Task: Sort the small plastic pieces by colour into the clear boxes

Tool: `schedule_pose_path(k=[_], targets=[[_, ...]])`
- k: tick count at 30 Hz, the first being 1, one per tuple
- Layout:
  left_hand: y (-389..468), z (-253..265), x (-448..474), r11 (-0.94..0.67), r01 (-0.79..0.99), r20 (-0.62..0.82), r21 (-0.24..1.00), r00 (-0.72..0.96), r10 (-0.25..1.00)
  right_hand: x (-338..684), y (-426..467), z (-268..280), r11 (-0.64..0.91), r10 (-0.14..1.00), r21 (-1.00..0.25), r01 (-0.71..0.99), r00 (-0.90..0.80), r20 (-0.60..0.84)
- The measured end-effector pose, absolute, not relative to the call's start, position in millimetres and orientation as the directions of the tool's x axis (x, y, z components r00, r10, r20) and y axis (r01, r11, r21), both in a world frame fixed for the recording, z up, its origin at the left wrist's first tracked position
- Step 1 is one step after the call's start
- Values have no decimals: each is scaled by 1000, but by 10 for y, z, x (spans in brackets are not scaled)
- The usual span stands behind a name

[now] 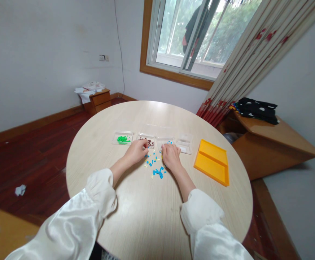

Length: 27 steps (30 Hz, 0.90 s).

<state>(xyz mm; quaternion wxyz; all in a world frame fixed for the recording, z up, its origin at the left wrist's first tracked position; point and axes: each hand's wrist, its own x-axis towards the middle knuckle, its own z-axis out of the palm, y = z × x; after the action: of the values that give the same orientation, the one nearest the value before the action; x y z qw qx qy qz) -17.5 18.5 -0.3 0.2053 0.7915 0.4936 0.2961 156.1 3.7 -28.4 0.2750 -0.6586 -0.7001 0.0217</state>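
Observation:
Small blue and pale yellow building bricks (158, 172) lie loose on the round table between my hands. My left hand (137, 151) is closed in a pinch at the near edge of a clear box of dark brown bricks (149, 141); whatever its fingertips hold is too small to make out. Beside the loose bricks, my right hand (170, 156) has its fingers curled down in front of a clear box with a few blue bricks (170, 142). Its fingertips are partly hidden, so I cannot make out what they hold.
Left of the brown bricks stands a clear box of green bricks (123, 139). Another clear box with white contents (183, 148) is right of my right hand. A yellow divided tray (213, 161) lies farther right on the wooden table (146, 216). Behind are a window and curtain (241, 61).

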Motion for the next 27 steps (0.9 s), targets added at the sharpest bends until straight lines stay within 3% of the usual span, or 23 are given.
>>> schedule_pose_path(k=[5, 13, 22, 27], targets=[[192, -5, -178, -420, 659, 260, 623, 332, 907, 1808, 51, -196, 126, 884, -427, 896, 94, 458], [193, -8, -181, -410, 653, 247, 637, 332, 911, 2387, 19, -197, -59, 782, -495, 867, 349, 517], [207, -31, -192, -410, 645, 258, 644, 321, 911, 2352, 13, -244, -56, 810, -494, 868, 329, 486], [211, -46, -185, -400, 581, 258, 708, 315, 913, 2299, -19, -206, 42, 757, -484, 874, 288, 587]])
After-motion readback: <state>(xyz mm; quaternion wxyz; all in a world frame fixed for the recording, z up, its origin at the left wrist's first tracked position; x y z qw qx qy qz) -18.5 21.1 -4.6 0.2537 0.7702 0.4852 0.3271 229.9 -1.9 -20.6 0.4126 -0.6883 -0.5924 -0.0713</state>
